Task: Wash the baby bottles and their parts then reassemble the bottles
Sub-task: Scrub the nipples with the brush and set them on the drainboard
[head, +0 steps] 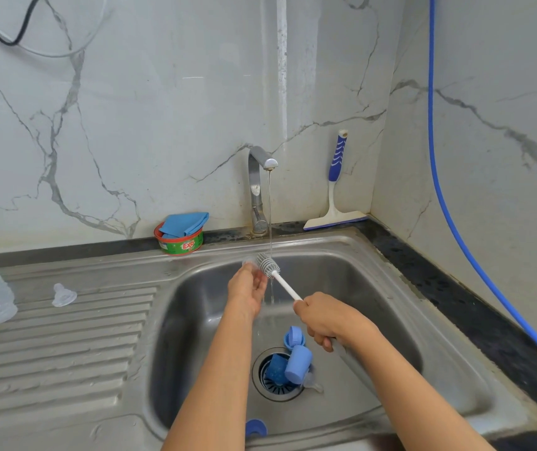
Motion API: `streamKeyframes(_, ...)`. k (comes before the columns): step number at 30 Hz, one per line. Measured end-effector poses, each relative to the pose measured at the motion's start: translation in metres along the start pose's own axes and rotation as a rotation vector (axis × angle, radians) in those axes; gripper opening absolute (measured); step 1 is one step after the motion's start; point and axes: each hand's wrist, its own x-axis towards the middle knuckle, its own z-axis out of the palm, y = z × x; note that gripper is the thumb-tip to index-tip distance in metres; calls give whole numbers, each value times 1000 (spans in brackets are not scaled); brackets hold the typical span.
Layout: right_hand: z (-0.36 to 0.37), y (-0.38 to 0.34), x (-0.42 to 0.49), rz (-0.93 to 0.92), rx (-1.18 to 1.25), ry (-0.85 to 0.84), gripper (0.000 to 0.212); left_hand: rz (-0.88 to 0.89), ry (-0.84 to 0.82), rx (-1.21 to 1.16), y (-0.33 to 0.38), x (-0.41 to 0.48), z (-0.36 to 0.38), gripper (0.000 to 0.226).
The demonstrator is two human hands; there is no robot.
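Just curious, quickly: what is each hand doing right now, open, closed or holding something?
Left hand: grips a small clear part.
Right hand: grips the brush handle.

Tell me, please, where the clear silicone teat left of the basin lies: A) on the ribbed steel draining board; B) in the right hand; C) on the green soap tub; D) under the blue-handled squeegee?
A: the clear silicone teat rests upright on the ribbed steel draining board.

Bright, even light; edges bowed — hands motion-blurred.
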Motion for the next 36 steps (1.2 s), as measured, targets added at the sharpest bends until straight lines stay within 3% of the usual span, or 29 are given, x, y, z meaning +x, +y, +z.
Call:
streamKeyframes(3,0,0,0,5,-1,-30,35,14,15,10,2,1,-1,19)
streamKeyframes(10,6,-4,1,-50,1,118,28,40,-23,43,6,-2,-1,13)
streamKeyframes(14,2,-5,-2,-63,-27,112,30,61,-40,125,5,-5,0,16)
streamKeyframes(18,-1,-4,-4,-37,-57,109,29,32,-36,99,4,-4,-2,18)
streamKeyframes(21,-2,-3,-2,-15,-54,152,27,-5,-22,51,5,-7,0,4)
streamKeyframes(29,-9,0,-1,-3,-76,134,28,38,-13,10,10,-5,-5,6)
streamKeyframes(32,-7,-3,-1,-57,-16,116,29,88,-7,107,8,-2,-3,17)
streamKeyframes(36,-11,-2,-5,-12,-97,132,27,113,-9,236,0,1,-3,15)
